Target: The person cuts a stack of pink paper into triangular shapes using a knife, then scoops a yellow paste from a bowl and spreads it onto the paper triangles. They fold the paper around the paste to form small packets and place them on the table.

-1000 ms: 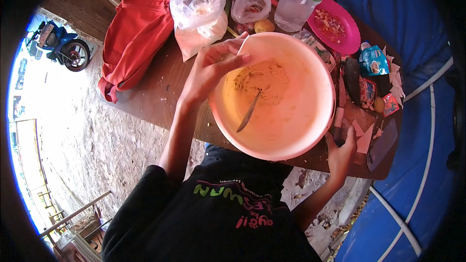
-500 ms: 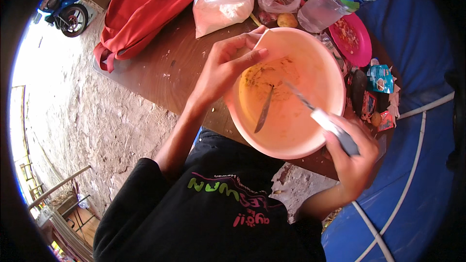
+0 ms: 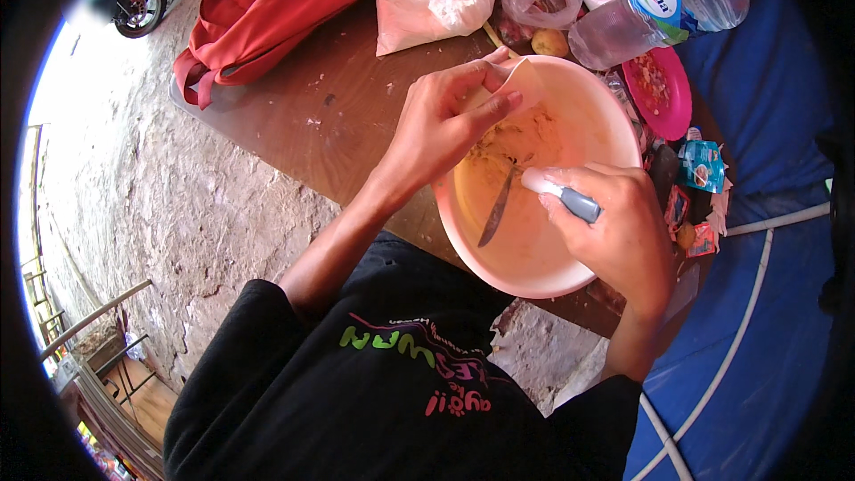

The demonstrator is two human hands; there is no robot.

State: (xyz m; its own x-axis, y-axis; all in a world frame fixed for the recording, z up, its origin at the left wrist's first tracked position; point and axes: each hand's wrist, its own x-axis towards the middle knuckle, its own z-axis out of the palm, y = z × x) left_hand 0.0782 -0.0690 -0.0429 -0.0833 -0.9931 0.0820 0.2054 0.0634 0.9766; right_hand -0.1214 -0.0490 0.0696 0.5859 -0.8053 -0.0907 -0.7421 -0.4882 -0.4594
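A large pale pink basin point(image 3: 628, 129) stands at the table's near edge. At its far left, my left hand point(image 3: 441, 120) pinches the raised edge of a thin, pale yellow dish point(image 3: 527, 85) tilted inside the basin. Yellow-brown paste point(image 3: 534, 132) clings there. A metal spoon or similar utensil point(image 3: 495, 218) lies with one end in the paste, touched by neither hand. Over the basin's right side, my right hand point(image 3: 619, 223) is closed round a tool with a white and grey handle point(image 3: 579, 203). The tool's metal end is hidden by my fingers.
Beyond the basin, a red bag point(image 3: 276, 18), a plastic bag of white powder point(image 3: 423, 13) and a round yellowish fruit or vegetable point(image 3: 549, 43) sit on the brown table point(image 3: 312, 116). A water bottle point(image 3: 614, 31), pink plate point(image 3: 663, 116) and blue-green sachet point(image 3: 702, 167) crowd the right.
My right hand has moved left and away from me, with the tool's handle now over the middle of the basin. My left hand keeps its pinch. The view has shifted slightly.
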